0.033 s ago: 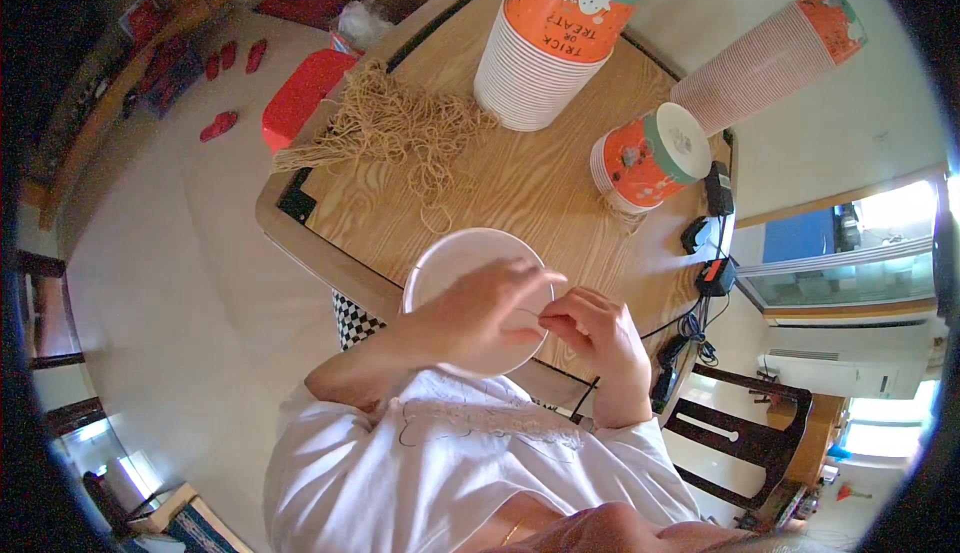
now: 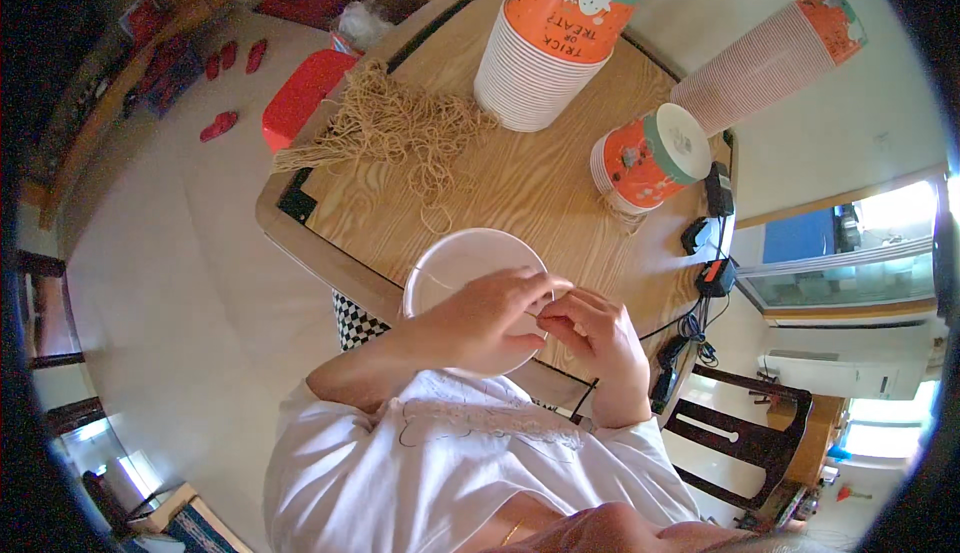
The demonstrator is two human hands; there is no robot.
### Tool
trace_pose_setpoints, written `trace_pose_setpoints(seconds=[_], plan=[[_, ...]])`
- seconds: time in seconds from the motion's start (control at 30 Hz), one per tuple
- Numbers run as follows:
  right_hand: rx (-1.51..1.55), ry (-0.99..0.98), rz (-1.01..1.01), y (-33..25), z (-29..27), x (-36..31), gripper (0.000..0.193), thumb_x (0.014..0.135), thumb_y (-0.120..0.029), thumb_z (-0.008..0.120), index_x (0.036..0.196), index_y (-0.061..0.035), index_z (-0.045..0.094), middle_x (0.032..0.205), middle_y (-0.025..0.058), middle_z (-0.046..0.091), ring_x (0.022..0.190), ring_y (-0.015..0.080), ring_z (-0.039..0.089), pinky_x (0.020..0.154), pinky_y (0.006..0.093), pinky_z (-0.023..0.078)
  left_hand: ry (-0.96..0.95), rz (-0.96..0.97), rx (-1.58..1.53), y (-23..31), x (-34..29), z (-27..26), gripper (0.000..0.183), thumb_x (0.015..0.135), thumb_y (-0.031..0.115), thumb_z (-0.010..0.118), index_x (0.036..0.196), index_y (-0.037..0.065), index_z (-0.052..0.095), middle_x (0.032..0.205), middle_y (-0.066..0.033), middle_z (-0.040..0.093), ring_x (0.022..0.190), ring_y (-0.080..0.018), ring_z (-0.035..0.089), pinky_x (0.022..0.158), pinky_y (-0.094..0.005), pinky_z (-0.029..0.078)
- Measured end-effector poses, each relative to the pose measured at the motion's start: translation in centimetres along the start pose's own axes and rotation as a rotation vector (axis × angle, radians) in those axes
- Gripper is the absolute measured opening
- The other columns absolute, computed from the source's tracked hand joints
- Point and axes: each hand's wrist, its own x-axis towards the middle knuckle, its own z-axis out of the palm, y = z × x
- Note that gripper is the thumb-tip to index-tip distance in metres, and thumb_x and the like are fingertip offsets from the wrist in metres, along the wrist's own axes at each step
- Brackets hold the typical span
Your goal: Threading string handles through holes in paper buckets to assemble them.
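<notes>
A white paper bucket, its mouth facing up, sits at the table's near edge in front of me. A thin strand of twine lies across its inner wall at the left. My left hand spans the bucket's mouth, fingers stretched right and thumb apart; its fingertips meet my right hand. At the right rim, my right hand is closed in a pinch on a thin strand of twine, mostly hidden by the fingers. A loose tangle of tan twine lies beyond the bucket.
A tall stack of orange-and-white paper buckets stands at the back, a shorter stack to its right. Another long stack leans farther right. Black adapters and cables line the right table edge. A red container is at the left edge.
My left hand has shifted slightly right, its fingertips now up against my right hand. The twine strand inside the bucket's left side shows more. My right hand stays at the rim.
</notes>
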Motion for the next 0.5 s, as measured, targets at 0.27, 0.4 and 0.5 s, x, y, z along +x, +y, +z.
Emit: trace_pose_setpoints(seconds=[0.27, 0.4, 0.5], plan=[[0.061, 0.063, 0.153, 0.3, -0.4, -0.7, 0.006, 0.076, -0.007, 0.061, 0.076, -0.0021, 0.057, 0.073, 0.0118, 0.059, 0.068, 0.0279, 0.060, 0.060, 0.0339, 0.047, 0.030, -0.294, 0.075, 1.2, -0.2, 0.5, 0.025, 0.075, 0.009, 0.062, 0.097, 0.004, 0.051, 0.068, -0.0115, 0.056, 0.061, -0.0260, 0.058, 0.055, -0.0359, 0.045], [0.051, 0.206, 0.216, 1.7, -1.3, -1.5, 0.009, 0.074, -0.007, 0.065, 0.081, -0.0022, 0.060, 0.075, 0.0092, 0.061, 0.070, 0.0238, 0.061, 0.062, 0.0320, 0.048, 0.247, -0.180, 0.002, 1.1, -0.2, 0.5, 0.010, 0.076, 0.009, 0.062, 0.080, 0.003, 0.056, 0.069, -0.0115, 0.057, 0.062, -0.0250, 0.059, 0.056, -0.0336, 0.045], [0.074, 0.260, 0.040, 1.2, -0.1, -0.8, 0.019, 0.068, -0.009, 0.069, 0.085, -0.0034, 0.063, 0.079, 0.0083, 0.063, 0.075, 0.0243, 0.061, 0.064, 0.0321, 0.048, 0.237, -0.203, -0.059, 0.7, -0.2, 0.6, 0.008, 0.076, 0.009, 0.062, 0.078, 0.002, 0.058, 0.070, -0.0104, 0.059, 0.061, -0.0212, 0.058, 0.055, -0.0306, 0.044]])
